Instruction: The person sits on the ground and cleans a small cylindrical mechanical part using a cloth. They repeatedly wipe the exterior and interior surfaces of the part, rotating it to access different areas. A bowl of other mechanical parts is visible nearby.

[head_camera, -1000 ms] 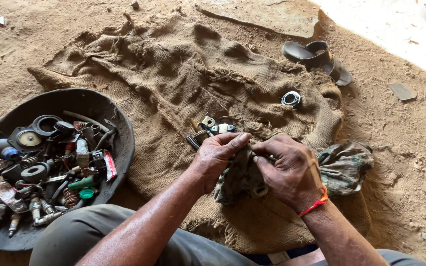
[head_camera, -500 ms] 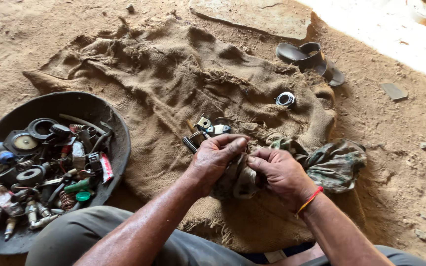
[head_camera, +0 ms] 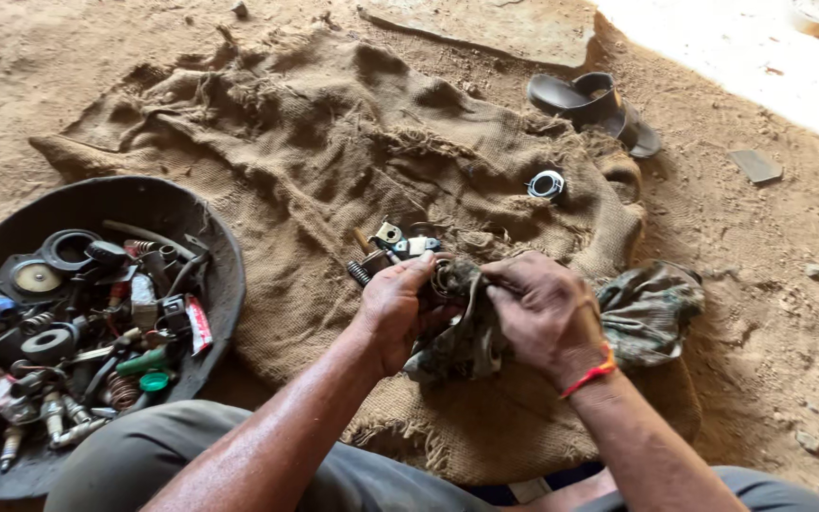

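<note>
Both hands meet over the sack: left hand (head_camera: 398, 305) and right hand (head_camera: 540, 308) pinch a dirty rag (head_camera: 471, 332) bunched around a small round metal part (head_camera: 446, 281), fingers closed on cloth and part together. Rag trails right onto burlap sack (head_camera: 334, 161). Small metal bits (head_camera: 398, 244) just above the hands, ring (head_camera: 546, 185) farther up. Black basin (head_camera: 203, 237) of scrap parts at left, sandals (head_camera: 591, 102) top right.

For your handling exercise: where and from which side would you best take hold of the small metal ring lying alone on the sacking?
Pinch the metal ring across its outer rim, coming from above. It seems to lie nearly flat on the sacking, hole upward, nothing crowding it.
</note>
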